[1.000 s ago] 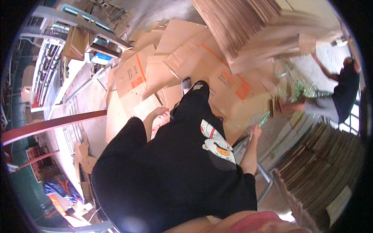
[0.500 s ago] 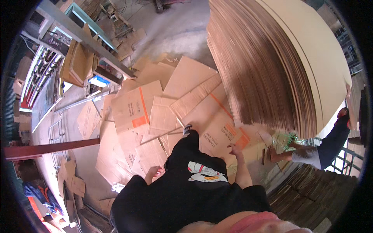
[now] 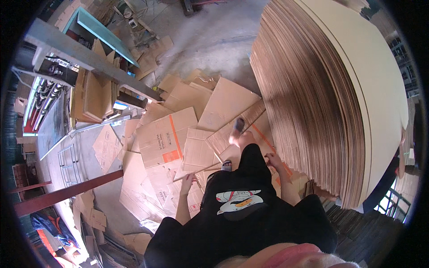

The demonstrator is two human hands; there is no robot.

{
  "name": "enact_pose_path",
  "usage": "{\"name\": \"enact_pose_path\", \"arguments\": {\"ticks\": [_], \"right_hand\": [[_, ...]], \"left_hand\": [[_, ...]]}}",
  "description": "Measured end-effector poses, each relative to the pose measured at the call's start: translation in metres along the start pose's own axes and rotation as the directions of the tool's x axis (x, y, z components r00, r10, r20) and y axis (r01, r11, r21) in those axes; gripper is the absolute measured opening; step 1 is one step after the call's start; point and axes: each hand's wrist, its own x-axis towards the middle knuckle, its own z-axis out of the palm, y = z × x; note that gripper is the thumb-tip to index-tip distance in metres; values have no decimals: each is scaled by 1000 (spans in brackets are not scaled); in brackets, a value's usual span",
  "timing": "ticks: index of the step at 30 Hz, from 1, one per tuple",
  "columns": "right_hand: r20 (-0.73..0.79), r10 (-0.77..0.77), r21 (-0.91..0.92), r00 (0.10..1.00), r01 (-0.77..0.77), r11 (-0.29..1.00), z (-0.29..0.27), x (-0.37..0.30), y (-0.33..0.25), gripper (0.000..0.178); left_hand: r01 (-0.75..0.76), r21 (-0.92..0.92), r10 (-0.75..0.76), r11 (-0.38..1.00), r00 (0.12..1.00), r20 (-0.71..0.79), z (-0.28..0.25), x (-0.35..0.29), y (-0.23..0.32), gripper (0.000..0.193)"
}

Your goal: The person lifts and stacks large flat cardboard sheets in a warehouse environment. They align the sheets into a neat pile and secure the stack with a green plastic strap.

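My left hand [image 3: 188, 182] hangs low beside my body, fingers loosely curled but apart, with nothing visible in it. In the picture it overlaps the pale edge of a cardboard sheet; contact cannot be made out. My right hand [image 3: 272, 161] is on the other side of my leg, near the tall stack of cardboard sheets [image 3: 308, 89]. Its fingers are partly bent and apart, holding nothing I can see. Below me lie flattened cardboard boxes [image 3: 152, 138], overlapping, some with orange stripes. One sandalled foot [image 3: 239, 130] is stepping forward on them.
A grey metal beam [image 3: 96, 58] and leaning boards [image 3: 96, 89] stand at the left. A dark red bar [image 3: 67, 192] reaches in from the left edge. Scrap cardboard [image 3: 96, 219] lies at lower left. Another person's dark clothing [image 3: 384, 183] shows behind the stack.
One of my feet has swung forward over the cardboard. My right hand is now closer to the stack, which hides most of the other person at the right.
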Motion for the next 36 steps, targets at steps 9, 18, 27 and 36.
{"name": "enact_pose_path", "arguments": {"ticks": [9, 18, 27, 36], "right_hand": [[216, -14, -208, 976, 60, 976, 5, 171, -59, 41], [45, -17, 43, 999, 15, 999, -49, 372, -280, 42], [-120, 88, 573, 989, -3, 820, -80, 557, -363, 43], [-251, 504, 621, 827, -262, 739, 10, 555, -436, 35]], "left_hand": [[20, 65, -22, 998, 999, 33, 3, 88, 40, 42], [-13, -40, 15, 999, 998, 56, -13, 338, 283, 40], [-198, 207, 135, 958, 949, 283, 57, 645, 636, 38], [-478, 293, 331, 828, 839, 432, 162, 846, 908, 35]]}}
